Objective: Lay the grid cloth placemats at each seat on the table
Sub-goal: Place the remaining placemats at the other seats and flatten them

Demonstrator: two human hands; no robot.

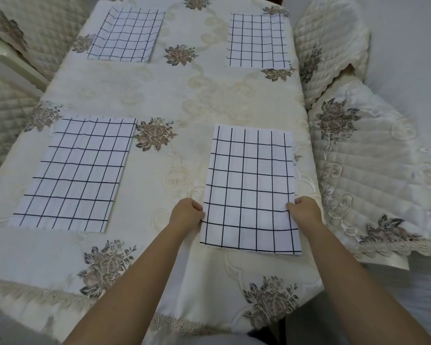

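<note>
Several white placemats with a black grid lie flat on the cream floral tablecloth (179, 95). The near right placemat (250, 185) is held at both long edges: my left hand (187, 214) pinches its left edge and my right hand (305, 211) pinches its right edge, fingers curled. The near left placemat (75, 173) lies flat by the left side. The far left placemat (127, 34) and the far right placemat (258, 41) lie at the far end.
Quilted cream chair covers stand around the table: one chair at the right (373, 170), another behind it (331, 46), and chairs at the left (13, 46). The tablecloth hangs over the near edge (159, 307).
</note>
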